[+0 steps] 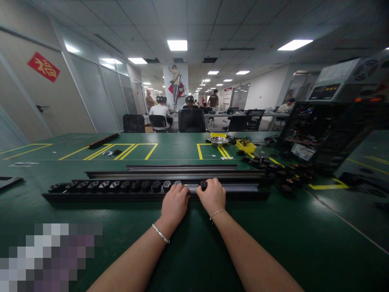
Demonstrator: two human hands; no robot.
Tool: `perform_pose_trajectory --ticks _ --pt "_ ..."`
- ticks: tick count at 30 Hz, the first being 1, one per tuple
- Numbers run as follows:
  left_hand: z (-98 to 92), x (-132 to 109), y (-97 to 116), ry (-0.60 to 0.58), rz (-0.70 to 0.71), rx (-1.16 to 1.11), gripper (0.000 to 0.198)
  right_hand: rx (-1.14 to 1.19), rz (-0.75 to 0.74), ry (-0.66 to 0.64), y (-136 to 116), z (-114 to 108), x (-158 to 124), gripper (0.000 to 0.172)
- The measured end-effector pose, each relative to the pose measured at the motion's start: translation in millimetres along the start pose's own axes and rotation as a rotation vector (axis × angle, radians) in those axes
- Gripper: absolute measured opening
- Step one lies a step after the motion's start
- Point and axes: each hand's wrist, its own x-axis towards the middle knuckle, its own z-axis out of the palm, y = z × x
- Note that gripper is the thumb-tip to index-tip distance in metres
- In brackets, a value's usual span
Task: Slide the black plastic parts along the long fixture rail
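Observation:
A long black channel (121, 197) lies across the table in front of me, with a row of small black parts with shiny tops (124, 185) standing in its left stretch. At the right end of that row, my left hand (174, 202) rests with its fingers curled down over the channel; what they grip is hidden. My right hand (215, 196) is closed in a pinch on a small black part (203, 185) at the channel, a short gap to the right. Bare silvery inner surface (240, 188) shows beyond it.
Behind lie more black rails (176, 174). Loose black parts (270, 164) are heaped at the right, near a yellow bin (246, 147), a metal bowl (219, 140) and a large dark machine (316, 134). A short dark rail (103, 140) lies far left. People sit beyond the table.

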Motion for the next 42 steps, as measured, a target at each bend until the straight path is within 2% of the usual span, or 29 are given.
perform_pose_trajectory --ticks 8,18,32,42 --pt "1.2 0.0 -0.6 0.021 0.012 0.003 0.011 -0.03 -0.008 -0.021 5.5 -2.4 3.9 0.022" --pt "0.5 -0.5 -0.7 0.03 0.016 -0.008 0.013 -0.019 -0.111 -0.078 16.1 -6.1 5.8 0.022" --pt "-1.6 0.1 0.8 0.003 -0.004 -0.016 0.014 -0.013 -0.034 -0.055 18.9 -9.4 5.2 0.022" --pt "2.0 0.1 -1.4 0.026 0.022 -0.007 0.012 -0.032 0.015 -0.043 28.0 -15.0 8.2 0.023"
